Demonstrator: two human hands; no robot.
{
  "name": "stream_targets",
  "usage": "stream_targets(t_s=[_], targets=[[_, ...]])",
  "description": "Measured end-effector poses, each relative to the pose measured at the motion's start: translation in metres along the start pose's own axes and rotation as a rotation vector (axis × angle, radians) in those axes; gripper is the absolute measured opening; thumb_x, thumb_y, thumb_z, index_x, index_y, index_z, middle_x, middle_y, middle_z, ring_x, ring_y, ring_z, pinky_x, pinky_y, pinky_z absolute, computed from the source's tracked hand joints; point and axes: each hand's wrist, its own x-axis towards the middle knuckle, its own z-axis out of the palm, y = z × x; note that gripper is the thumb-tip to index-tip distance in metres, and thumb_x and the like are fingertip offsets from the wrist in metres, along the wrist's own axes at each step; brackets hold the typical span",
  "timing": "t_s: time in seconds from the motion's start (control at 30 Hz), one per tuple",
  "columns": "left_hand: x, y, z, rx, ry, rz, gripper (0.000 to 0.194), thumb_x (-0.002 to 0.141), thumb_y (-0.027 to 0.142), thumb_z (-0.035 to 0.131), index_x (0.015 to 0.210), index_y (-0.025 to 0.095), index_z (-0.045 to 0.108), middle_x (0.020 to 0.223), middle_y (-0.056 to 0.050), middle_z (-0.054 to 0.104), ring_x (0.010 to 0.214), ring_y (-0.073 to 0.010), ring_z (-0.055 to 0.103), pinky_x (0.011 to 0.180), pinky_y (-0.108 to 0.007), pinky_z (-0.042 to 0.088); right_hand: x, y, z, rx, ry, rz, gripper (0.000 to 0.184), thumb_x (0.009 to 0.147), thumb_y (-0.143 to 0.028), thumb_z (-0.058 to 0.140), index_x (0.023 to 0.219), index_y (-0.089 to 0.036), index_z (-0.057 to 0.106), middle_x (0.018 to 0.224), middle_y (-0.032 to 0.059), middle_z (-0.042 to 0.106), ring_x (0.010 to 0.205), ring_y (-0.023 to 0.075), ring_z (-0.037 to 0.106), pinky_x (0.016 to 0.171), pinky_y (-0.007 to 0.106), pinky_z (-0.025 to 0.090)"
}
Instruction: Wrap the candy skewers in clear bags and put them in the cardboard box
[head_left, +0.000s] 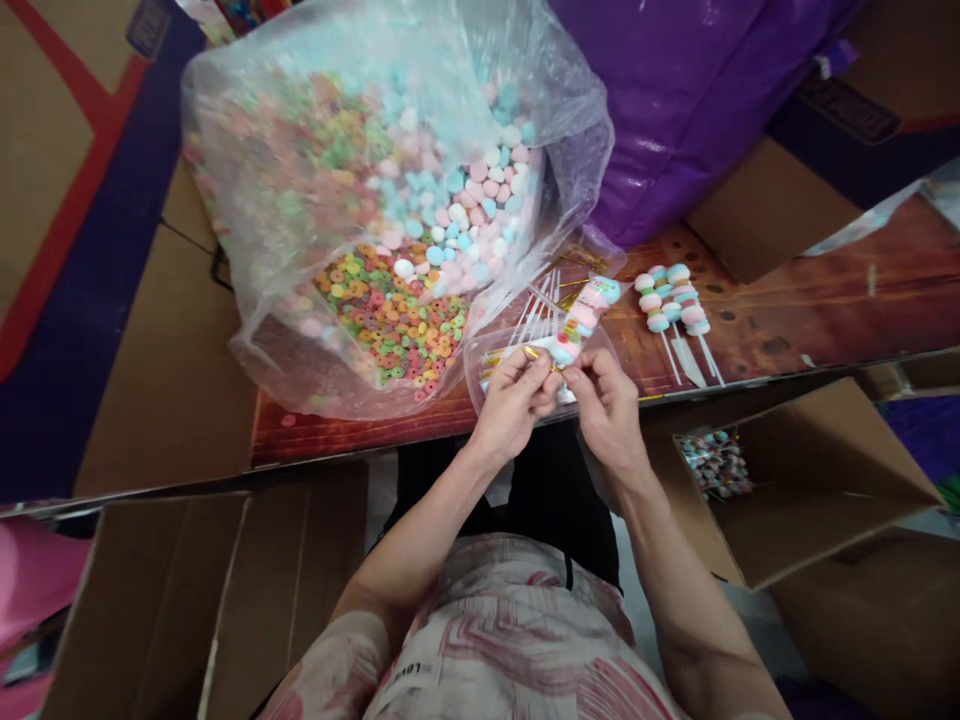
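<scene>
A marshmallow skewer (585, 315) in a clear wrapper, pink, blue and white with colored rings, tilts up from between my hands. My left hand (514, 405) is closed at its lower end, where a gold twist tie (532, 352) shows by the fingers. Thumb and fingers of my right hand (607, 400) pinch the neck of the same wrapper. Below them is a clear plastic tray (474, 372) with white sticks (541, 305) and gold ties, partly hidden by my hands. To the right lie several unwrapped marshmallow skewers (673, 298) on the wooden table (795, 300).
A large clear bag (300, 210) of marshmallows and ring-shaped pieces fills the table's left side. A purple bag (697, 100) stands behind. An open carton (817, 490) at lower right holds wrapped skewers (716, 463). Other cartons (157, 600) stand at left.
</scene>
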Motion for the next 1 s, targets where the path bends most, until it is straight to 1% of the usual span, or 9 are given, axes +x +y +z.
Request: stream_targets(t_s=[0.13, 0.2, 0.3, 0.43, 0.5, 0.63, 0.73, 0.87, 1.0], targets=[[-0.005, 0.017, -0.001, -0.118, -0.091, -0.383, 0.031, 0.087, 0.025, 0.081, 0.079, 0.017, 0.052, 0.056, 0.011, 0.035, 0.043, -0.0017, 0.019, 0.040, -0.010, 0.013, 0.003, -0.002, -0.011, 0.012, -0.138, -0.085, 0.018, 0.101, -0.035, 0.060, 0.089, -0.022, 0.059, 0.087, 0.0018, 0.060, 0.082, 0.0182, 0.057, 0.076, 0.032, 0.049], [-0.006, 0.016, -0.002, -0.060, -0.111, -0.406, 0.033, 0.088, 0.030, 0.081, 0.080, 0.018, 0.051, 0.055, 0.011, 0.035, 0.043, -0.0021, 0.019, 0.040, -0.011, 0.013, 0.004, 0.000, -0.014, -0.026, -0.182, -0.109, 0.015, 0.102, -0.035, 0.059, 0.093, -0.023, 0.059, 0.086, 0.0015, 0.060, 0.079, 0.0183, 0.058, 0.074, 0.032, 0.049], [-0.005, 0.004, -0.003, 0.151, -0.065, -0.129, 0.038, 0.087, 0.046, 0.081, 0.086, 0.020, 0.054, 0.057, 0.009, 0.046, 0.044, -0.0034, 0.025, 0.042, -0.014, 0.019, 0.003, 0.008, -0.012, -0.127, -0.126, -0.127, 0.009, 0.101, -0.031, 0.059, 0.096, -0.023, 0.057, 0.086, 0.0012, 0.061, 0.077, 0.0178, 0.058, 0.071, 0.032, 0.047], [-0.007, -0.012, -0.008, 0.526, 0.069, 0.321, 0.032, 0.094, 0.050, 0.071, 0.090, 0.019, 0.067, 0.071, 0.002, 0.062, 0.066, -0.0105, 0.055, 0.064, -0.022, 0.045, 0.001, 0.010, -0.006, -0.185, -0.043, -0.064, 0.005, 0.098, -0.025, 0.058, 0.095, -0.024, 0.054, 0.080, -0.0017, 0.057, 0.067, 0.0146, 0.053, 0.062, 0.029, 0.043], [-0.008, -0.014, -0.011, 0.612, 0.098, 0.387, 0.027, 0.093, 0.046, 0.073, 0.092, 0.019, 0.074, 0.082, -0.001, 0.068, 0.077, -0.0131, 0.060, 0.073, -0.025, 0.048, 0.001, 0.006, -0.005, -0.142, -0.049, -0.009, 0.003, 0.097, -0.022, 0.058, 0.096, -0.023, 0.055, 0.080, -0.0022, 0.057, 0.065, 0.0135, 0.052, 0.059, 0.028, 0.043], [-0.006, -0.010, -0.012, 0.475, 0.133, 0.262, 0.028, 0.082, 0.044, 0.084, 0.088, 0.018, 0.076, 0.070, 0.002, 0.061, 0.058, -0.0076, 0.048, 0.053, -0.021, 0.037, 0.001, 0.000, -0.006, -0.111, -0.112, 0.015, 0.007, 0.099, -0.024, 0.058, 0.092, -0.023, 0.058, 0.074, -0.0034, 0.058, 0.059, 0.0118, 0.053, 0.053, 0.025, 0.043], [-0.002, -0.004, -0.006, 0.207, 0.167, 0.092, 0.035, 0.073, 0.042, 0.091, 0.076, 0.015, 0.070, 0.058, 0.007, 0.047, 0.047, -0.0028, 0.034, 0.045, -0.018, 0.027, -0.003, 0.005, -0.006, -0.293, -0.026, -0.207, 0.012, 0.103, -0.023, 0.055, 0.098, -0.022, 0.066, 0.083, 0.0017, 0.068, 0.069, 0.0145, 0.064, 0.063, 0.028, 0.051], [0.000, 0.000, 0.003, 0.011, 0.249, -0.101, 0.033, 0.067, 0.027, 0.096, 0.072, 0.013, 0.066, 0.056, 0.009, 0.045, 0.043, 0.0003, 0.031, 0.041, -0.013, 0.025, -0.006, 0.017, -0.006, -0.576, 0.084, -0.588, 0.027, 0.103, -0.012, 0.053, 0.116, -0.023, 0.073, 0.110, 0.0108, 0.076, 0.100, 0.0206, 0.072, 0.085, 0.035, 0.056], [-0.005, 0.000, 0.008, -0.010, 0.265, -0.134, 0.033, 0.067, 0.023, 0.096, 0.072, 0.013, 0.065, 0.056, 0.009, 0.047, 0.043, 0.0001, 0.035, 0.040, -0.012, 0.028, -0.006, 0.019, -0.007, -0.747, 0.131, -0.745, 0.020, 0.100, -0.012, 0.061, 0.111, -0.023, 0.074, 0.099, 0.0079, 0.078, 0.090, 0.0182, 0.070, 0.077, 0.033, 0.051]])
